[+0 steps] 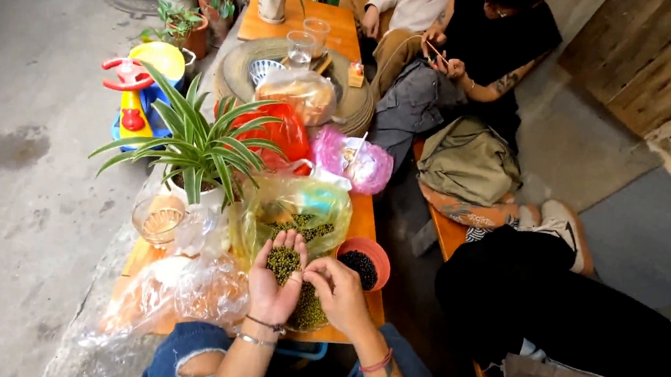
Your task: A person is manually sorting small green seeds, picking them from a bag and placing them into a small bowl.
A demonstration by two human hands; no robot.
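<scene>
Two hands point(308, 286) over one heap of green beans point(283, 263), one orange bowl point(363, 265) beside.

Soft daylight, faint shadows — slightly blurred, edges bowed.

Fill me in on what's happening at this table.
A person sits at a long orange table sorting green beans. The left hand is cupped, palm up, holding a heap of green beans; the right hand picks at them with its fingertips. A plastic bag of beans lies open ahead, beside an orange bowl of dark beans.
</scene>
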